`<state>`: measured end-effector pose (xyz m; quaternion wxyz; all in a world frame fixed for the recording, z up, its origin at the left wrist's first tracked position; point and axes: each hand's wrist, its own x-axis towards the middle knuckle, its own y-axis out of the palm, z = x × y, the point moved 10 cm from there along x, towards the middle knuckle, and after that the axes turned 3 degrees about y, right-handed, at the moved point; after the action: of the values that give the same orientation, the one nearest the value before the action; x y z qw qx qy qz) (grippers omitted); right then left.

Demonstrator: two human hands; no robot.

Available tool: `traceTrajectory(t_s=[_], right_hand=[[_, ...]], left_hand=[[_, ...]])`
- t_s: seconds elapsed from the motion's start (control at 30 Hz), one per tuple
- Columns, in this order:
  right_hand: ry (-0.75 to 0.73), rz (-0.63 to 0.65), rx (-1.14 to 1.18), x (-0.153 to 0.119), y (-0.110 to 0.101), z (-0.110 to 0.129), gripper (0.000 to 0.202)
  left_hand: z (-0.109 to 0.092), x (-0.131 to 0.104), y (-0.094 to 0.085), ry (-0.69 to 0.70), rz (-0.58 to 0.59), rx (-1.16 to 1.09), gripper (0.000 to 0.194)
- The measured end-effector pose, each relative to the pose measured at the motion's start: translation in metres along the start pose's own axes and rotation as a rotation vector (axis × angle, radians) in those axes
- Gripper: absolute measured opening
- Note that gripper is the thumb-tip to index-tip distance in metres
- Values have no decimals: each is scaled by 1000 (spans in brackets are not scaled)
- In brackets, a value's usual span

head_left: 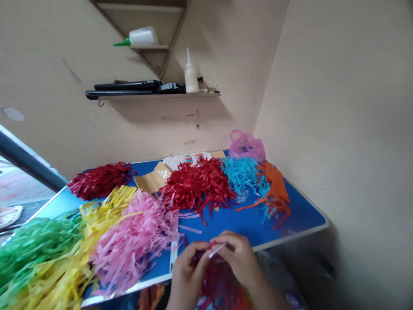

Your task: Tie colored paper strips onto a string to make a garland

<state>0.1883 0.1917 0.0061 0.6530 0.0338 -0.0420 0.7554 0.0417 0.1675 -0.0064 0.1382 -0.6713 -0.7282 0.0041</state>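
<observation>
Head view: you've got both hands together just off the near edge of the blue table (222,224), and it's all fingertip work. Your left hand (192,269) has thumb and finger pinched on a small red piece (213,243). Your right hand (237,256) is curled in from the other side, fingers looking closed on a thin white stick (217,250) that slants across toward your left thumb. Exact contact there is hidden, so take that with some salt. Dark red strips (215,277) hang below, between your wrists; can't tell if they're joined to the red piece.

Step-wise, I'd call this fiddly joining or adjusting of the red piece and the stick. IMO the next move calls for a steady left pinch while the right fingers do the fine work, keeping those strips out of the way.

The pink streamer pile (138,237) is up on the table to your left, the bright red streamer pile (200,183) ahead and the orange streamer bunch (275,185) off to the right, all apart from your fingers.
</observation>
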Motion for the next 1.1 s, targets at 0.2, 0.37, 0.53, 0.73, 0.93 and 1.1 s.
traceTrajectory(t_s=[0.2, 0.37, 0.53, 0.73, 0.93, 1.1], right_hand=[[-33, 87, -87, -4, 7, 2, 14], [-138, -16, -198, -12, 5, 15, 19], [-193, -81, -273, -19, 7, 16, 16], [-93, -11, -325, -15, 9, -5, 17], [70, 101, -154, -14, 8, -23, 20], [26, 58, -242, -18, 11, -13, 38]], left_hand=[[23, -11, 4, -149, 13, -182, 29], [4, -16, -11, 78, -104, 7, 19], [-21, -19, -1, 305, -1, 95, 7], [-16, -10, 2, 245, 133, 228, 8], [53, -19, -2, -320, 61, -296, 32], [68, -34, 25, -591, -26, -867, 43]])
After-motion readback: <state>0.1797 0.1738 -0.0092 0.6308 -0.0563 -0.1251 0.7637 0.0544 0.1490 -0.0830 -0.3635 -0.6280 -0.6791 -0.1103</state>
